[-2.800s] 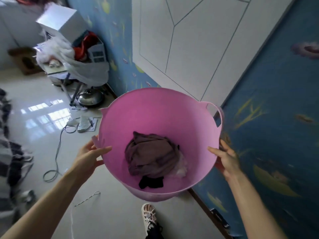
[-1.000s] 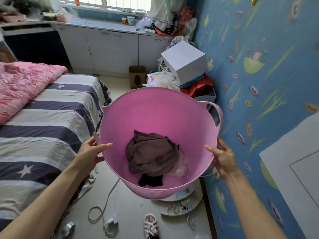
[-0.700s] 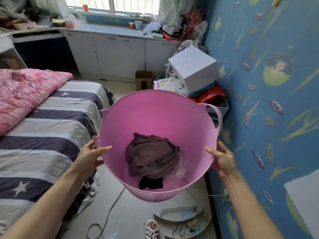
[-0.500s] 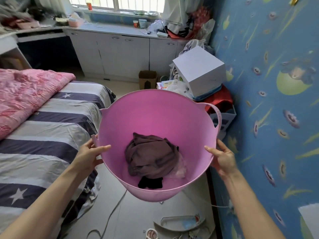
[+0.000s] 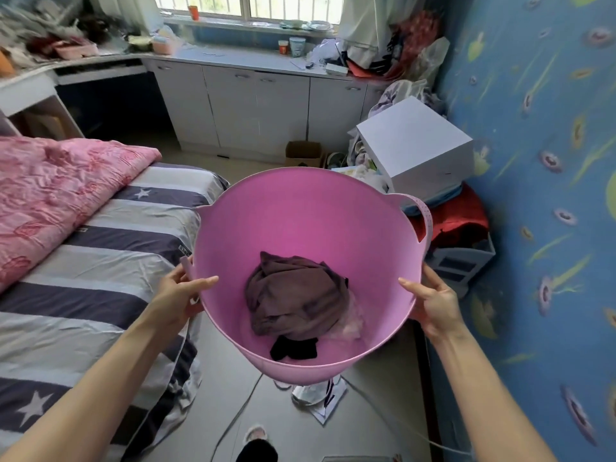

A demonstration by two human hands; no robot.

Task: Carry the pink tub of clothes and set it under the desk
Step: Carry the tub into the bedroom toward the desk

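I hold the pink tub [image 5: 300, 215] in the air in front of me, above the floor. My left hand [image 5: 180, 295] grips its left rim and my right hand [image 5: 433, 301] grips its right rim. Inside lie brown clothes [image 5: 296, 295], with a black piece below them. The desk [image 5: 96, 66] runs along the far left wall under the window, with a dark open space [image 5: 110, 105] beneath it.
A striped bed [image 5: 100, 255] with a pink quilt [image 5: 53, 188] fills the left. White cabinets [image 5: 253, 108] stand under the window. A white box [image 5: 416, 145] on a cluttered pile sits by the blue wall [image 5: 540, 161]. Cables and papers [image 5: 320, 398] lie on the floor aisle.
I have turned from the white door toward the room and moved forward along the aisle. The tub stays held the same way in both hands.
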